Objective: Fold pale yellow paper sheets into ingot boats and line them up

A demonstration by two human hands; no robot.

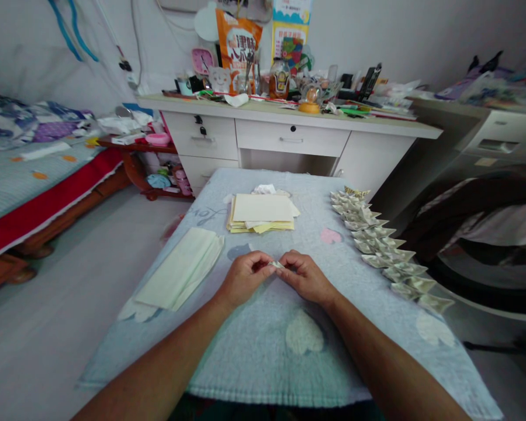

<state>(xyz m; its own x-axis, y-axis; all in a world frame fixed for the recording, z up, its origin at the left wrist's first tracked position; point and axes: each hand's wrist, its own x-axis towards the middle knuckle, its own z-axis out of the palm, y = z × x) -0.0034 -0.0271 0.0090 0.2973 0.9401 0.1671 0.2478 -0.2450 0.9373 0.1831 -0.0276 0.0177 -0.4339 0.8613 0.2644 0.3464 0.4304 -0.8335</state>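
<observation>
Both hands, left hand (244, 276) and right hand (305, 276), pinch a small folded paper (276, 265) between their fingers, low over the tabletop (254, 345); finished paper folds (383, 245) line up right of the fingers, within reach

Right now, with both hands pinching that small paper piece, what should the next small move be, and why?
Probably press the crease flat: the left hand and right hand pinch a small folded paper between them, smaller than the finished folded pieces lined up at right.
</observation>
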